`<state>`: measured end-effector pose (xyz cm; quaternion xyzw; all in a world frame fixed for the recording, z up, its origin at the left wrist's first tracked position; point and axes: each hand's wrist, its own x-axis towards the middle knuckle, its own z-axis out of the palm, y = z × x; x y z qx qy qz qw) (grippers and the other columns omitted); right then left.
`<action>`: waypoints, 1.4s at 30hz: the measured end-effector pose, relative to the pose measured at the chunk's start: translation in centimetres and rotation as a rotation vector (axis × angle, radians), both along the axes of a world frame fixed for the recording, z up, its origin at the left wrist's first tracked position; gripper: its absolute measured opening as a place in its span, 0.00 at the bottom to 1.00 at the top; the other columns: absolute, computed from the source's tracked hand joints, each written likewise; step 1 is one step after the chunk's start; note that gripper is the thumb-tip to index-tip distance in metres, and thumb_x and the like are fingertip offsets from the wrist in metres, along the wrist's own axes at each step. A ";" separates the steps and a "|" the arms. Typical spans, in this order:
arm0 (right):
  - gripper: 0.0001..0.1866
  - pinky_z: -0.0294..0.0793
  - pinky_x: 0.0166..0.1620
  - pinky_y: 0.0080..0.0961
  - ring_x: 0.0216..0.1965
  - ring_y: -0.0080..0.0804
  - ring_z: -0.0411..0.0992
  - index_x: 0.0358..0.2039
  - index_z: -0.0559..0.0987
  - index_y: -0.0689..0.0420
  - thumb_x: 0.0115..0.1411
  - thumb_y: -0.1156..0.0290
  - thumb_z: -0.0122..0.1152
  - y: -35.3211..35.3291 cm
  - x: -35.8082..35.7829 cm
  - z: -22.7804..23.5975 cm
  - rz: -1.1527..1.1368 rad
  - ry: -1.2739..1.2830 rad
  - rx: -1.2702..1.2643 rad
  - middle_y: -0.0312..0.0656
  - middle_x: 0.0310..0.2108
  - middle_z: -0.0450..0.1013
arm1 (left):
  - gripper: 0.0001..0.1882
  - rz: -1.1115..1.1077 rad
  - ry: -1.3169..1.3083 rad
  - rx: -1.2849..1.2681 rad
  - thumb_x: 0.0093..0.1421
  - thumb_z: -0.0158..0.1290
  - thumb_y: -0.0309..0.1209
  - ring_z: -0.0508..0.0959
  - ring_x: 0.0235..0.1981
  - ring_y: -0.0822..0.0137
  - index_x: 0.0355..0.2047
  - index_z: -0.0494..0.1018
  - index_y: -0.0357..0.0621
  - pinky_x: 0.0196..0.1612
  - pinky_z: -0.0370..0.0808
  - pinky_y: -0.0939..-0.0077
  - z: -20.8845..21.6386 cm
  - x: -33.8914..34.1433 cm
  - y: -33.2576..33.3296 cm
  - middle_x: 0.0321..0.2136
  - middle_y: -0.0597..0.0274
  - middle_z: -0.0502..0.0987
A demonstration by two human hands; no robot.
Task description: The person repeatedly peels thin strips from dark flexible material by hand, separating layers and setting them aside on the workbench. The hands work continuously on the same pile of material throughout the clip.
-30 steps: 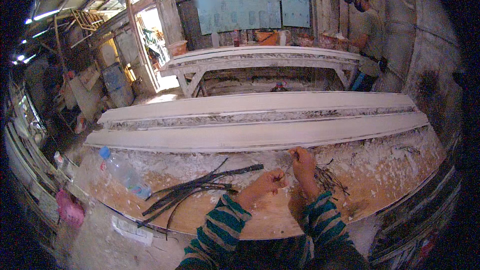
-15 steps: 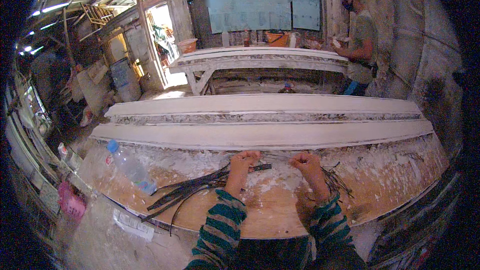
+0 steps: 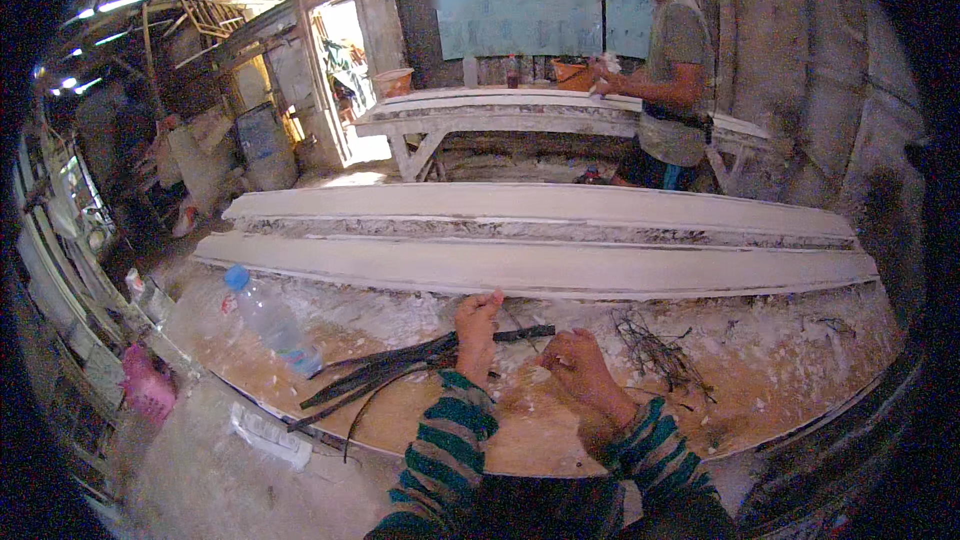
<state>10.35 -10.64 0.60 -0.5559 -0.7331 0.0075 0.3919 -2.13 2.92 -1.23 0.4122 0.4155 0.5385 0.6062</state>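
My left hand [image 3: 477, 328] is closed in a pinch above the worktable, fingertips near the long white moulding. A thin dark strand [image 3: 519, 326] runs faintly from it toward my right hand [image 3: 582, 365], which is also closed, lower and nearer to me. Their fingers hide the strand's ends. Beneath my left wrist lies a bundle of flat dark strips [image 3: 385, 372]; its short end [image 3: 530, 332] pokes out between my hands. To the right of my right hand rests a loose tangle of thin dark strands [image 3: 655, 352].
Two long white mouldings [image 3: 560, 265] span the table's far side. A plastic bottle with a blue cap [image 3: 268, 320] lies at left. A pink basket [image 3: 148, 385] is on the floor. Behind, a masked co-worker [image 3: 672, 70] stands at another white-topped bench [image 3: 500, 118].
My right hand has come toward me and left, closer to my left hand, uncovering the strand tangle. My left hand has tilted upward. The co-worker has stepped left along the far bench.
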 end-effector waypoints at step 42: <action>0.09 0.69 0.38 0.30 0.33 0.41 0.70 0.25 0.78 0.56 0.43 0.66 0.62 -17.1 14.9 0.9 -0.813 -0.114 -0.266 0.43 0.28 0.72 | 0.06 -0.032 1.225 0.876 0.40 0.55 0.25 0.70 0.35 0.52 0.23 0.73 0.44 0.39 0.68 0.62 -0.2 -15.3 -4.6 0.29 0.54 0.70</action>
